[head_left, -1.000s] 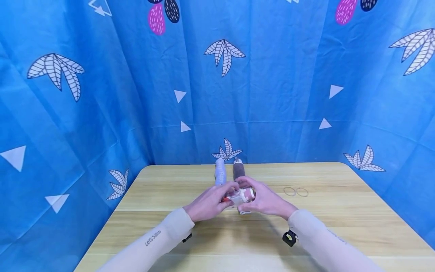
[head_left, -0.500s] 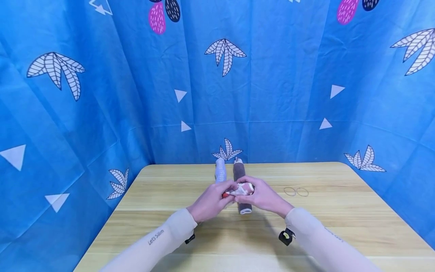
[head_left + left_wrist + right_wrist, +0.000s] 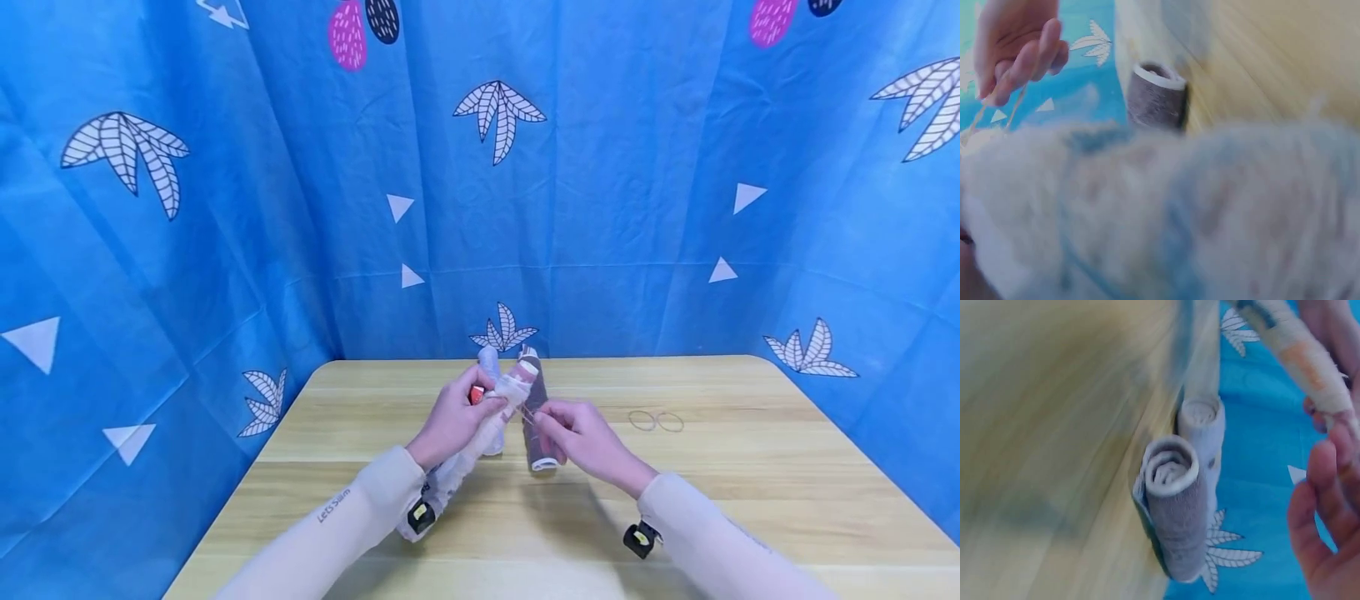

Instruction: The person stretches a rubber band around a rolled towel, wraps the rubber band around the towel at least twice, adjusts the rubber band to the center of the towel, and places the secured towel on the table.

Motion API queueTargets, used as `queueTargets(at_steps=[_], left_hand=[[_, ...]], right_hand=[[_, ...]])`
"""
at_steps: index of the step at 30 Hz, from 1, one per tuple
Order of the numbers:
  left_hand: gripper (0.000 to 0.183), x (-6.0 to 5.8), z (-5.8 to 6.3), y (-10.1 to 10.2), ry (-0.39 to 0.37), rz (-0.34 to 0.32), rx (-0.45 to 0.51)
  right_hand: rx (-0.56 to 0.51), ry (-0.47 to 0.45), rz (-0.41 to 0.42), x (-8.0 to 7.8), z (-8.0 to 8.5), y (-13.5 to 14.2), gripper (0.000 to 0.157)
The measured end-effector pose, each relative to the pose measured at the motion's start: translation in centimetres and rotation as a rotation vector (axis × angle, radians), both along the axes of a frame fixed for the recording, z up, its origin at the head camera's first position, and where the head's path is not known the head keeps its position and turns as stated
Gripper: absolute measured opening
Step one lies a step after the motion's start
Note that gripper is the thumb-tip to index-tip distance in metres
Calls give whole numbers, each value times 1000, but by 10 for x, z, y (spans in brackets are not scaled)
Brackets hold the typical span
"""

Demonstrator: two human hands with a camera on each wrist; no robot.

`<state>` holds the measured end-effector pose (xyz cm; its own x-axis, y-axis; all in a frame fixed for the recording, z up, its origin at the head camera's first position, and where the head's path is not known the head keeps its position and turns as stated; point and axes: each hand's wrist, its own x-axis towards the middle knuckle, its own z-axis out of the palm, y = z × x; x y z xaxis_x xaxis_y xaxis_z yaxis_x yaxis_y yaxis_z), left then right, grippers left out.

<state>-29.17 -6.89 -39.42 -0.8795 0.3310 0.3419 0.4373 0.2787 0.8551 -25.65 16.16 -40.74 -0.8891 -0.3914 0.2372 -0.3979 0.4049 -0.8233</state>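
Observation:
My left hand (image 3: 457, 421) grips a long, pale rolled towel (image 3: 468, 454) with a pink and white end, tilted from near my left wrist up toward the back. Orange-red shows beside the left fingers. To its right, my right hand (image 3: 581, 437) pinches a thin rubber band (image 3: 528, 414), drawn out in strands from the towel. In the left wrist view, the held towel (image 3: 1147, 206) fills the lower half, blurred. Behind the hands lie a dark grey rolled towel (image 3: 538, 433) with a white edge and a lavender rolled towel (image 3: 489, 362), partly hidden.
Two rubber bands (image 3: 654, 421) lie side by side on the wooden table (image 3: 720, 492), right of my right hand. A blue patterned curtain (image 3: 622, 167) hangs close behind the table and along its sides.
The held towel has swung from pointing right to slanting toward the back. My right hand has left the towel's end and now draws a rubber band out from it.

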Motion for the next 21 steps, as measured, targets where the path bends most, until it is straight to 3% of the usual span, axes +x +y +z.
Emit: queueTargets(at_steps=[2, 5, 7, 10, 13, 17, 21], left_hand=[[16, 1, 2, 0, -24, -16, 29], [16, 8, 6, 1, -72, -60, 62], [15, 16, 9, 2, -104, -104, 74], [15, 30, 13, 4, -147, -183, 84], [14, 41, 14, 9, -155, -258, 82], [13, 49, 11, 14, -159, -301, 80], [13, 47, 3, 17, -248, -270, 155]], right_hand=[[71, 9, 42, 3, 0, 4, 25], [185, -70, 45, 6, 4, 8, 26], [223, -115, 0, 5, 4, 10, 24], [174, -160, -133, 1, 0, 8, 20], [0, -204, -307, -7, -9, 4, 21], [-377, -291, -497, -15, -24, 0, 34], [-681, -294, -520, -13, -29, 2, 54]])
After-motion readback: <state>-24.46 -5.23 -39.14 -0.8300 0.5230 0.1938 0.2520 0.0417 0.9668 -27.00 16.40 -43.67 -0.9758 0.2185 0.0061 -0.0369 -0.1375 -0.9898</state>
